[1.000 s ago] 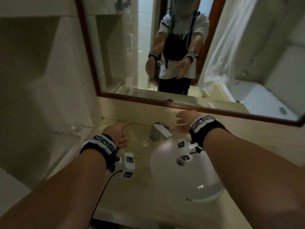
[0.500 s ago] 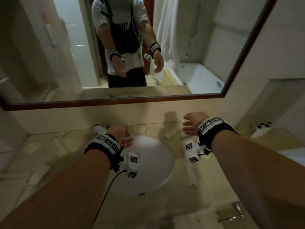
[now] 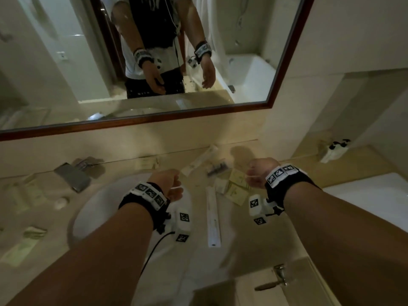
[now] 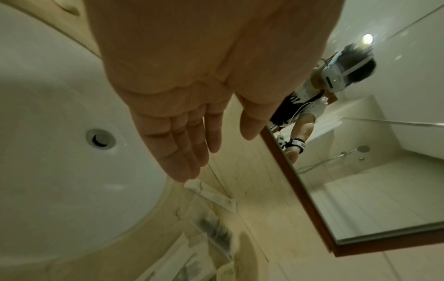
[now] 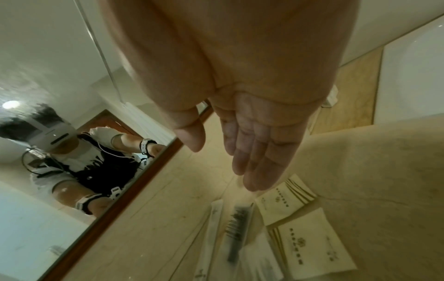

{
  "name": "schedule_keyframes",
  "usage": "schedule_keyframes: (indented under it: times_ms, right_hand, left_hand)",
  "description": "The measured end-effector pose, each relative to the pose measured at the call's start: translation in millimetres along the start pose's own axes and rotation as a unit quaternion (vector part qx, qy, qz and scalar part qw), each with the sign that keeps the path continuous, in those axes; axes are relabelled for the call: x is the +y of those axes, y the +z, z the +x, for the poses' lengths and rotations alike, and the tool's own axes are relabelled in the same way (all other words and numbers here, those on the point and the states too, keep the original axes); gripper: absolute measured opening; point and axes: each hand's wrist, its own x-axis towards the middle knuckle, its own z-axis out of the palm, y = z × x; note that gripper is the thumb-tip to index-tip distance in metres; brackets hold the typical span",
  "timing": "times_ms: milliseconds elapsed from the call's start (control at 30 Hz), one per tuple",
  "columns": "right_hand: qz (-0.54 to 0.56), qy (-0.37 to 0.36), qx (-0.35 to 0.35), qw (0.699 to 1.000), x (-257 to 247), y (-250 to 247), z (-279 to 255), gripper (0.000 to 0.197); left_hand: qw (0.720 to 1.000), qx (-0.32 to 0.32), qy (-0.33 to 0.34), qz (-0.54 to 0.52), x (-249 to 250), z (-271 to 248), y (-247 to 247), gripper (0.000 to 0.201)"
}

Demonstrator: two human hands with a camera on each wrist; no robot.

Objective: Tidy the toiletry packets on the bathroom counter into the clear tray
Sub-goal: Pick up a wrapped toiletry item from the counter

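Both hands are empty and hover above the beige counter [image 3: 254,250]. My left hand [image 3: 174,186] is over the back rim of the white sink [image 3: 99,219], fingers straight [image 4: 217,154], tips just short of a long white packet [image 4: 209,195]. My right hand [image 3: 254,175] is open [image 5: 224,166] above two cream packets [image 5: 286,201] [image 5: 310,241]. Beside them lie a clear-wrapped black comb [image 5: 236,228] and a slim white packet [image 5: 211,237]. Another long white packet [image 3: 213,217] lies right of the sink. More packets [image 3: 33,235] lie left of it. I cannot make out the clear tray.
A chrome faucet [image 3: 72,175] stands behind the sink on the left, with a small white round thing [image 3: 60,203] near it. The wood-framed mirror [image 3: 282,62] runs along the back wall. A bathtub [image 3: 364,195] is at the right, and a door handle [image 3: 273,281] below.
The head view has swung from the counter's left end to its right side. Both empty hands moved from beside the faucet to over the packets right of the sink.
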Motion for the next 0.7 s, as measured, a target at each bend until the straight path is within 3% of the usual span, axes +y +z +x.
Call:
schedule_keyframes:
  times_ms: [300,500,700]
  right_hand:
    - [-0.025,0.03,-0.027,0.999,45.1,-6.8,38.5,0.023]
    - [-0.029,0.079,-0.065,0.994,68.3,25.5,44.2,0.017]
    - [-0.054,0.098,-0.09,0.99,90.0,64.0,50.0,0.022]
  left_hand:
    - [0.999,-0.001,-0.036,0.025,-37.0,27.3,39.3,0.022]
    - [0.996,-0.009,-0.061,0.057,-57.5,38.6,43.1,0.02]
    - [0.992,-0.05,-0.091,0.074,-82.7,52.2,49.6,0.024]
